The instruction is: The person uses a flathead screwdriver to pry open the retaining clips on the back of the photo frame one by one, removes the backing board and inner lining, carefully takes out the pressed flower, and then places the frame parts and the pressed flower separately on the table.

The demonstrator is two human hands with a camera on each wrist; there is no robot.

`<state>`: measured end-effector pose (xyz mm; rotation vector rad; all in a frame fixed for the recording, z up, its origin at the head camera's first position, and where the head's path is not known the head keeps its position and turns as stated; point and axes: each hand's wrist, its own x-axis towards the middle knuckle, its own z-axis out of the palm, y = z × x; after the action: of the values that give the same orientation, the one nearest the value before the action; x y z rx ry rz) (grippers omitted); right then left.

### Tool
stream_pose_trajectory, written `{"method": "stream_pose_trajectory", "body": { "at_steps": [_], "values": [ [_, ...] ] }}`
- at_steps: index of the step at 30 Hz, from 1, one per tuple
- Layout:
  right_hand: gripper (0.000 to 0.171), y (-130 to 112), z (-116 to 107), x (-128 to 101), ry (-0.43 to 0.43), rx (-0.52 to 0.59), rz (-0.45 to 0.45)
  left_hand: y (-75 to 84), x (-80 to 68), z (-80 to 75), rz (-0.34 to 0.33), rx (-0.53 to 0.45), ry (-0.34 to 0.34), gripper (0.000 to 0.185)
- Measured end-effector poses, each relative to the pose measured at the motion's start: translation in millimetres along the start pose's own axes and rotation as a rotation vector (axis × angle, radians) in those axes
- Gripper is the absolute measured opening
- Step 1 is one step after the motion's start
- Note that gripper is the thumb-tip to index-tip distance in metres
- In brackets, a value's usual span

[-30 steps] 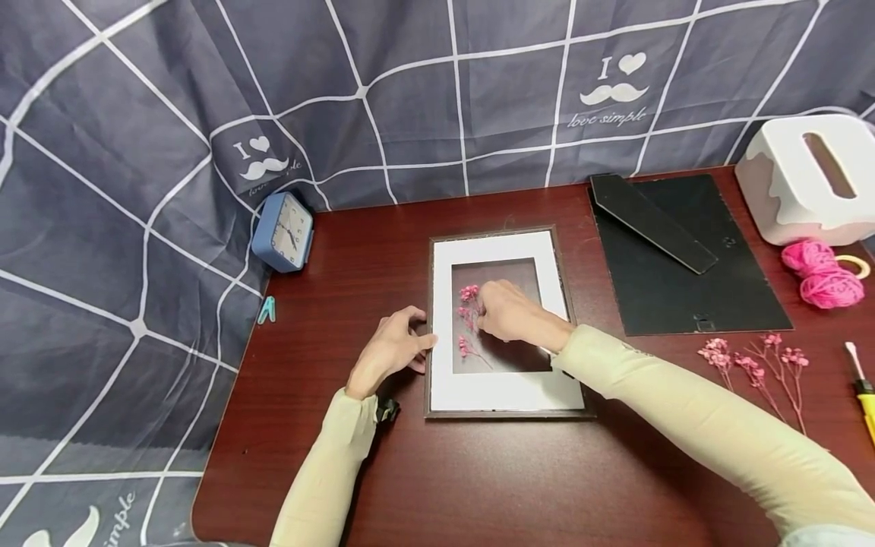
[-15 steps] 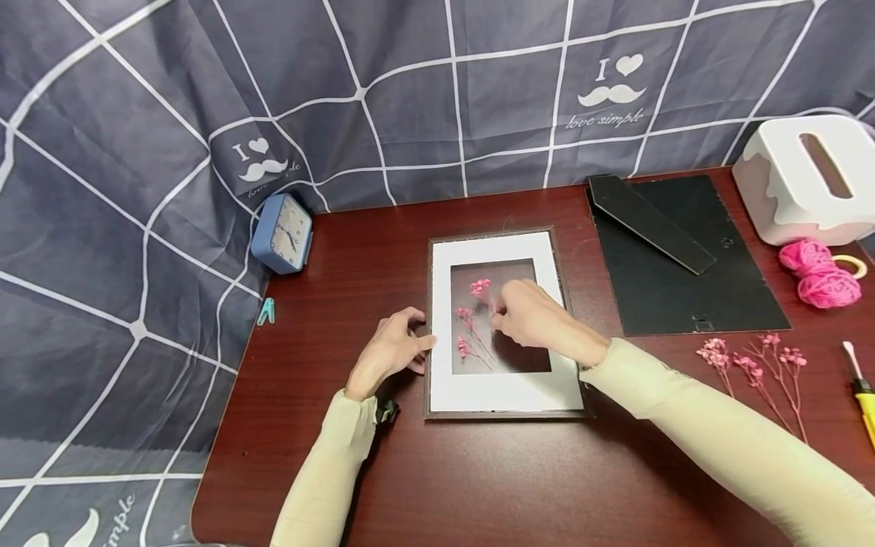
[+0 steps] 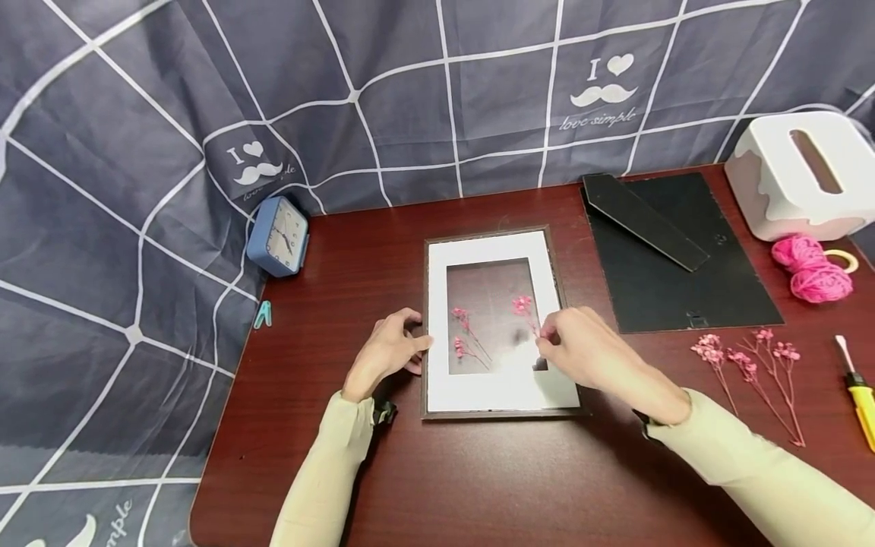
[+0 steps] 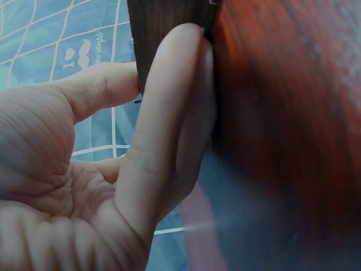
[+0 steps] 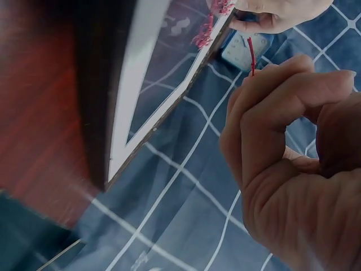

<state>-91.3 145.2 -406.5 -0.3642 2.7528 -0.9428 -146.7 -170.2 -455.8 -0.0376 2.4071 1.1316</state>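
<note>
While held: right hand (image 3: 588, 353) pinches a pink flower sprig (image 3: 525, 310) over the picture frame (image 3: 494, 401).
Left hand (image 3: 386, 353): relaxed fingers touch the frame's left edge.

hands showing: 2 – left hand (image 3: 386, 351), right hand (image 3: 581, 351) | picture frames lying: 1 (image 3: 494, 395) | black backs lying: 1 (image 3: 677, 258) | clocks standing: 1 (image 3: 276, 235) | pink yarn balls sitting: 2 (image 3: 813, 270) | white boxes sitting: 1 (image 3: 793, 178) | screwdrivers lying: 1 (image 3: 857, 387) | pegs lying: 1 (image 3: 262, 313)
</note>
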Motion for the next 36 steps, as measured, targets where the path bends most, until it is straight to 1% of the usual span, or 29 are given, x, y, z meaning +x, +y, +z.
{"method": "stream_pose_trajectory", "body": {
  "at_steps": [2,6,9,11,13,16,21,26,31,36],
  "values": [
    [0.018,7,-1,-11,0.025,-0.010,0.011,-0.4,-0.3,0.5,-0.001,-0.012,0.001,0.053],
    [0.032,26,-4,-32,0.050,-0.031,0.065,-1.5,-0.3,1.9,-0.008,-0.041,0.001,0.053],
    [0.030,45,-5,-47,0.059,-0.039,0.107,-1.8,-0.2,2.4,-0.009,-0.049,0.003,0.053],
    [0.021,58,-6,-56,0.056,-0.037,0.132,-1.8,-0.3,2.4,-0.008,-0.046,0.006,0.053],
    [0.016,72,-6,-65,0.050,-0.034,0.157,-1.2,-0.8,2.2,-0.015,-0.043,0.007,0.053],
    [0.019,93,-8,-76,0.032,-0.029,0.206,-0.8,-1.2,2.0,-0.019,-0.036,0.006,0.054],
    [0.024,122,-15,-86,0.013,-0.053,0.260,-1.0,-1.4,2.2,-0.017,-0.038,0.007,0.054],
    [0.023,142,-22,-93,0.004,-0.089,0.280,-0.9,-0.9,2.5,-0.020,-0.043,0.008,0.053],
    [0.023,153,-27,-98,0.017,-0.104,0.287,-1.4,0.5,2.9,-0.014,-0.045,0.010,0.053],
    [0.021,156,-29,-100,0.024,-0.109,0.296,-1.3,1.9,3.5,-0.009,-0.040,0.008,0.052]
  ]
}}
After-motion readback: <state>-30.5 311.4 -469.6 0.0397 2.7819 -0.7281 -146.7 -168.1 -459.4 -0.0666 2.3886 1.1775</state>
